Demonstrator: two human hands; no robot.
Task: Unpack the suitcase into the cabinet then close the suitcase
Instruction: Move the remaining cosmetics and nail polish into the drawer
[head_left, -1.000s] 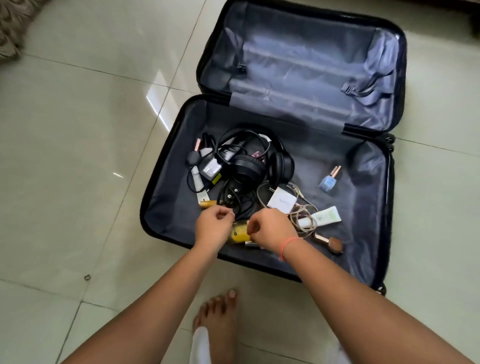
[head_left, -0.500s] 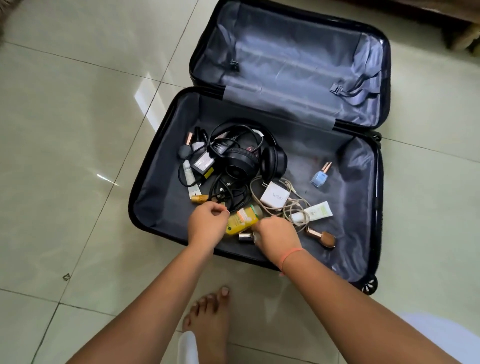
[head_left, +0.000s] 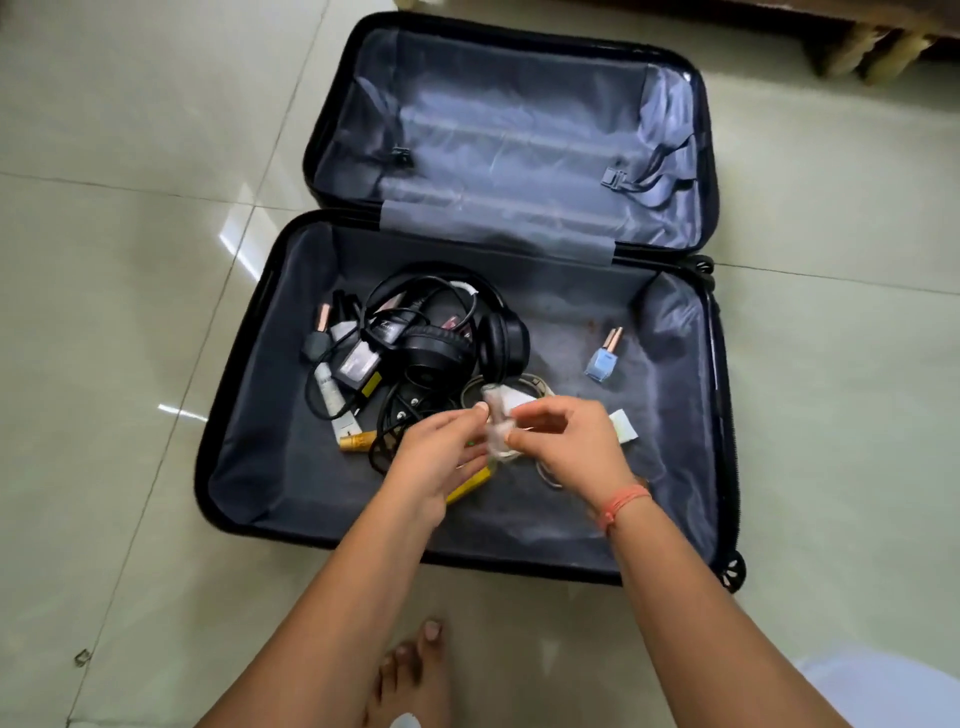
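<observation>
Two halves of a black hard-shell suitcase (head_left: 291, 467) with grey fabric lining lie open on a pale tiled floor (head_left: 130, 312), filling the middle of the frame. At lower centre the left hand (head_left: 441, 457) and right hand (head_left: 566, 441) meet, each pinching a small clear object (head_left: 496, 426) between fingertips just above the lining. Black over-ear headphones (head_left: 452, 348) sit amid cables left of centre; a pale-blue nail-polish bottle (head_left: 602, 361) lies apart, right of centre. Blurred, the pinched piece looks light, hard, slick and probably breakable, so a grip round its body seems safest.
</observation>
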